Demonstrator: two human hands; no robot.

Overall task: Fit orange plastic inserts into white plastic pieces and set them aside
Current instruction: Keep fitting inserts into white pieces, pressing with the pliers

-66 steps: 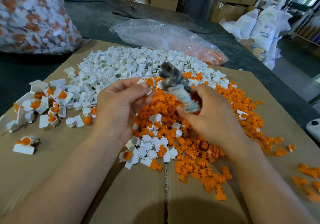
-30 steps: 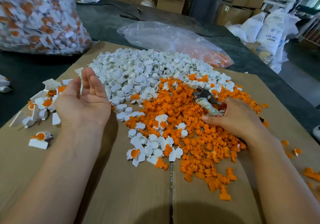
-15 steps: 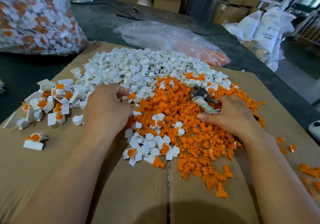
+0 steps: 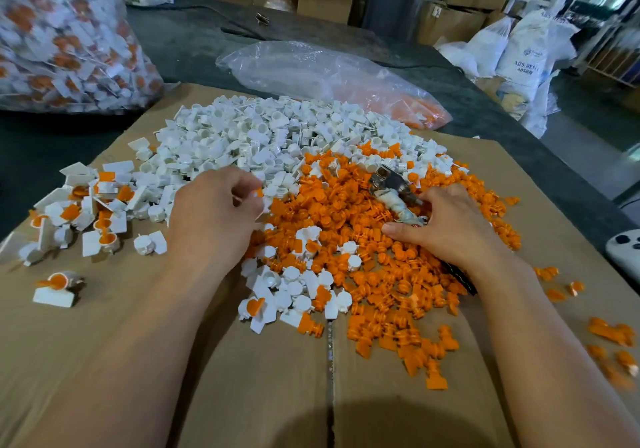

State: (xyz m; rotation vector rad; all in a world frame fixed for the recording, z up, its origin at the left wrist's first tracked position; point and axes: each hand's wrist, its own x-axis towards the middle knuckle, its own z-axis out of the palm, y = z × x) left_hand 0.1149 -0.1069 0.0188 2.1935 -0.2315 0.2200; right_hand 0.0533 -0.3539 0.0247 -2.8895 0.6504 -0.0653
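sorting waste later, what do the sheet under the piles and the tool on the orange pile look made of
The sheet looks like brown cardboard: matte, with a flap seam down the middle. The tool has a shiny grey head, likely metal; its handle seems wrapped in pale tape or cloth, unclear which.

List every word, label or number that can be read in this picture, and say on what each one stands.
"ABS RESI", the end lost in a fold: on the white sack at the far right.
The smaller line under it and the logo above it: too blurred to read.
A small label on the cardboard box behind: too small to read.
The white pieces and orange inserts: no text visible.
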